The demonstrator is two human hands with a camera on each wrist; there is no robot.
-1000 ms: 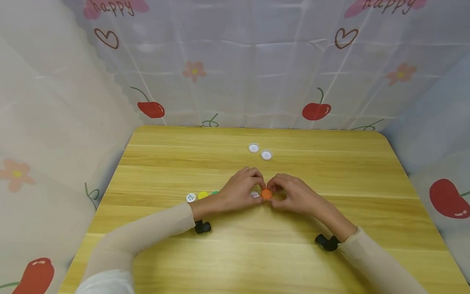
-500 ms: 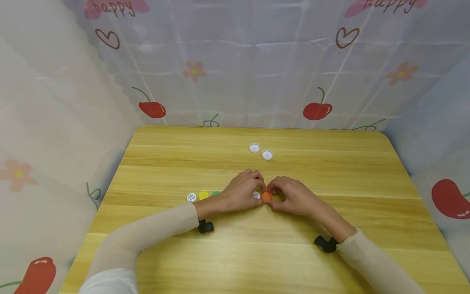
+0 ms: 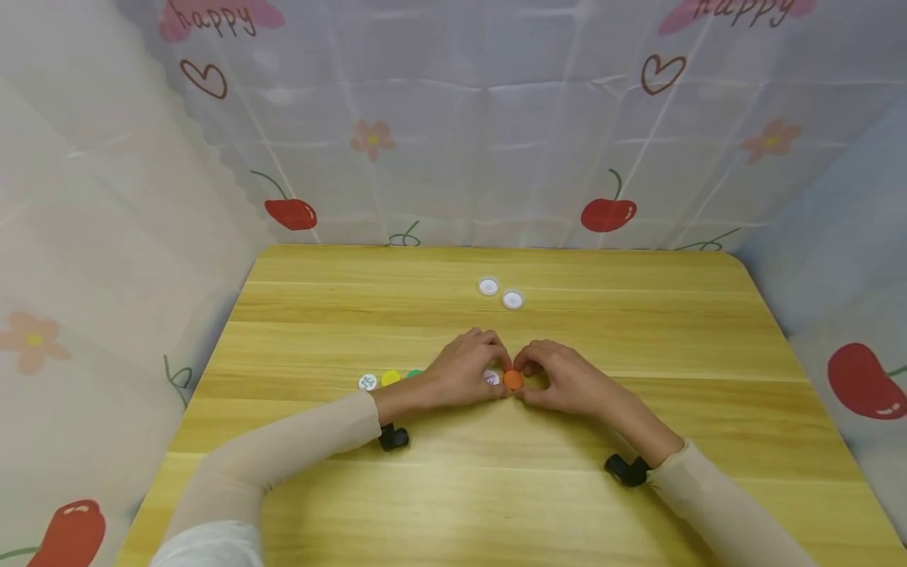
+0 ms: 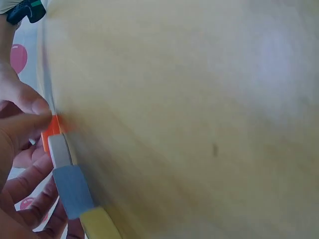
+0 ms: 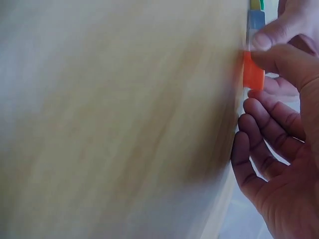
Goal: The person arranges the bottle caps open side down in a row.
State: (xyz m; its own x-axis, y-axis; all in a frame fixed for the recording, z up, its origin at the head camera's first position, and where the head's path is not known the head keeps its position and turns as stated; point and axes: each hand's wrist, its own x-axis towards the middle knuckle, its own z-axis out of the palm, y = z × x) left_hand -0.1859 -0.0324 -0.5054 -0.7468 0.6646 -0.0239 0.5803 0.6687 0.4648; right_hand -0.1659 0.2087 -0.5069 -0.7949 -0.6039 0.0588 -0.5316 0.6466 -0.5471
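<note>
both hands are on the orange disc (image 3: 513, 381) rn, which is at the right end of a row on the wood table (image 3: 453, 492), abt mid-table side to side. left hand (image 3: 464, 370) pinches it btwn thumb and index, and right hand (image 3: 570, 378) pinches it the same way from the other side, thumbs on the near side. the hands are v close, tips almost meeting around it. right hand's other fingers are bent and a bit apart in its wrist view, not on anything afaict.

next along is a white disc (image 3: 491, 379) w/ a purple-ish print, just beside the orange; can't tell if they touch. then a blue disc (image 4: 74, 191) and a yellow one (image 4: 100, 224), both behind the left hand from the head cam but clear in the left wrist view. past the wrist: green disc (image 3: 414, 374), another yellow (image 3: 391, 379), then a printed white (image 3: 368, 383) at the far left end.

further back, well apart from the row, 2 rimmed discs (image 3: 488, 287) side by side. backdrop (image 3: 468, 157) has cherries, flowers etc.
</note>
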